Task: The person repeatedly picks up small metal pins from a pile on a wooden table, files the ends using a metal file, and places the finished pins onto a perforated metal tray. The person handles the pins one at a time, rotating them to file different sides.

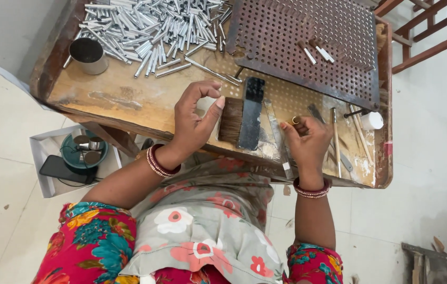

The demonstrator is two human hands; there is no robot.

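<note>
Left hand [194, 118] over counter [128, 100], thumb and forefinger curled into loose ring, nothing visibly gripped, just beside brush [243, 120]. Right hand [307, 142] half-closed, small brass ring [296, 120] at fingertips. Heap of metal tubes [149, 26] behind, perforated board [307, 44] alongside.

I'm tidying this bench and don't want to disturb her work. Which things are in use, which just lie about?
In use:
left hand beside the brush
right hand pinching a small ring

Lying about:
metal tubes
perforated tray
metal cup
white roll
</note>
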